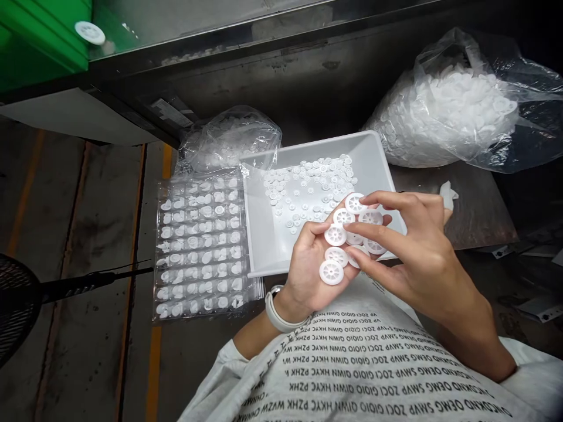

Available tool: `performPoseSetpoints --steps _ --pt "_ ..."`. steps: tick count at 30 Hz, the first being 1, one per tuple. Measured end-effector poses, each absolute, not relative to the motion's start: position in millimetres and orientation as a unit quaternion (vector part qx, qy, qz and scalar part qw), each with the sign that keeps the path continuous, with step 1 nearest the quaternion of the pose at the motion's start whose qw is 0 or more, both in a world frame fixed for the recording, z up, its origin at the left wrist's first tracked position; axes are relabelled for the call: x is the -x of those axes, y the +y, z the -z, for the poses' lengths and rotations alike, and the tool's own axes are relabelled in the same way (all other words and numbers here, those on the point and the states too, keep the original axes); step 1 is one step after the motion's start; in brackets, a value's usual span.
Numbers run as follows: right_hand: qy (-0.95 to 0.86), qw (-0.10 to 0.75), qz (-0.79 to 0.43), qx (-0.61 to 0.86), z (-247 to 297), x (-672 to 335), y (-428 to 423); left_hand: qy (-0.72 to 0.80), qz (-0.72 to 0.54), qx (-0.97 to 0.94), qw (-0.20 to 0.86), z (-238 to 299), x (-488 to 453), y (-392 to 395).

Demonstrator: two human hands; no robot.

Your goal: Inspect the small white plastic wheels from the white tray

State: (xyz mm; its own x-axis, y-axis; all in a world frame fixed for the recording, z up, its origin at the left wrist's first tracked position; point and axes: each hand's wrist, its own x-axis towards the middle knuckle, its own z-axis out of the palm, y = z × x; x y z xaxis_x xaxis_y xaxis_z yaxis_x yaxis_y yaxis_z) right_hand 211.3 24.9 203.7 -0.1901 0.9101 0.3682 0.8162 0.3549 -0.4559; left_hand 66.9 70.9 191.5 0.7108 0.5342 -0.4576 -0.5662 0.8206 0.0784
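Observation:
Several white plastic wheels (335, 234) with spokes lie in my upturned left hand (308, 269), its thumb curled at their edge. My right hand (413, 234) reaches over them from the right. Its fingertips and thumb touch the wheels, with some between them; whether any is lifted off the palm I cannot tell. Below both hands stands a light grey bin (376, 158), with many small white discs (325, 176) spread on its floor. Left of the bin is a clear blister tray (156, 246), its rows of pockets filled with white parts.
A large clear bag of white parts (466, 111) rests at the right, behind the bin. Another clear bag (229, 135) sits behind the blister tray. A green crate (39, 41) with a white wheel (90, 33) beside it is at upper left. A black fan (17, 305) stands at far left.

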Motion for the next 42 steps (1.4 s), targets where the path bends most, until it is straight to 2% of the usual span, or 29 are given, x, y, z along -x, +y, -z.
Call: performPoseSetpoints --steps 11,18,21,27,31,42 --pt "-0.752 0.328 -0.087 0.565 -203 -201 22 0.222 -0.285 0.033 0.932 -191 -66 71" --pt "-0.733 0.303 -0.152 0.590 -204 -194 16 0.228 -0.302 0.032 0.925 -189 -70 69" --pt "-0.693 0.338 -0.192 0.607 -205 -190 14 0.228 -0.312 0.031 0.922 -188 -71 69" --pt "-0.525 0.469 -0.298 0.645 -200 -195 12 0.219 -0.326 0.025 0.919 -191 -68 68" --pt "-0.473 0.500 -0.313 0.654 -186 -204 12 0.225 -0.321 0.022 0.920 -196 -65 67" --pt "-0.361 0.557 -0.461 0.589 -163 -209 19 0.254 -0.304 0.011 0.918 -194 -60 67"
